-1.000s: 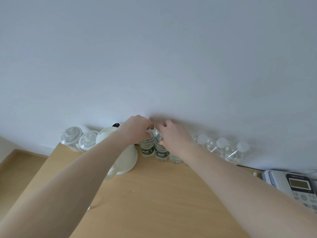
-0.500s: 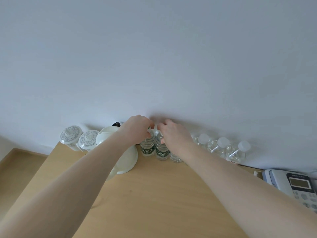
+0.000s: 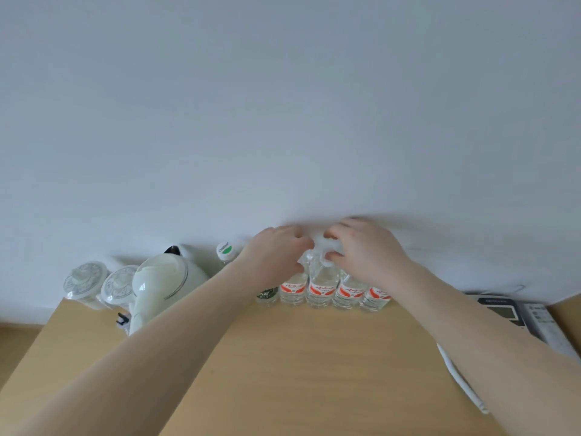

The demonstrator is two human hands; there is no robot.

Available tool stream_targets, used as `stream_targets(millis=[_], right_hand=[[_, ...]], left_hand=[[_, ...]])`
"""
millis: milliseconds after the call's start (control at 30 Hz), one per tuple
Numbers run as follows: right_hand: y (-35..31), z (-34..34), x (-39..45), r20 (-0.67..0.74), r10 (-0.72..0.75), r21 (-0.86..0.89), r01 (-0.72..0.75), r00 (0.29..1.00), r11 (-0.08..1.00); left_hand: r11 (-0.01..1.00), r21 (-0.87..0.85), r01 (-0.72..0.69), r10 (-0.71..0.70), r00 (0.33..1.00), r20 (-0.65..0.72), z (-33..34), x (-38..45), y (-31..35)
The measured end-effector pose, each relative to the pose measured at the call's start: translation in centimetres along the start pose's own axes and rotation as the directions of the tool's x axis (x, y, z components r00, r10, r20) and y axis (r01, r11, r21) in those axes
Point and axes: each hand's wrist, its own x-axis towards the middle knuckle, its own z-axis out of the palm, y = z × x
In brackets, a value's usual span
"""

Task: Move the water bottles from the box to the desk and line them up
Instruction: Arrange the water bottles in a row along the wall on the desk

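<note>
Where bottles line the wall | left hand, right hand grasp their caps.

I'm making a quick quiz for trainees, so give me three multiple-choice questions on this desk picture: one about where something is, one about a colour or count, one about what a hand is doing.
1. Where does the kettle stand relative to the row of bottles?
A. Left of it
B. Right of it
C. In front of it

2. What colour are the labels on the bottles under the hands?
A. Blue
B. Red
C. Yellow

3. What is the right hand doing?
A. Resting flat on the desk
B. Holding the phone
C. Pinching a bottle top

Answers: 1 A, the kettle sits left of the row by the wall. 2 B, the red-labelled bottles show red bands. 3 C, its fingers curl round a white bottle cap, beside the left hand.
</note>
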Motion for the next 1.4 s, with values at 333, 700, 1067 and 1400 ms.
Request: stream_targets(millis=[333, 700, 1067, 1400], right_hand=[[-1.5, 4.2, 0.0, 0.050, 0.008, -0.328, 0.008, 0.999, 0.945], [-0.1, 4.4, 0.1, 0.035, -0.024, -0.176, 0.030, 0.999, 0.984], [7.3, 0.3, -2.7, 0.178, 0.047, -0.129, -0.024, 0.983, 0.991], [5.5, 4.2, -1.6, 0.070, -0.004, -0.289, 0.025, 0.998, 0.957]], left_hand=[[0.992, 0.123, 0.041, -0.054, 0.993, 0.107, 2.6, 0.4, 0.5], [0.992, 0.052, 0.116, -0.122, 0.986, 0.113, 2.7, 0.6, 0.2], [0.981, -0.190, 0.027, -0.013, 0.997, 0.075, 0.3, 3.2, 4.0], [0.999, 0.045, 0.005, -0.014, 0.979, 0.204, 1.8, 4.6, 5.4]])
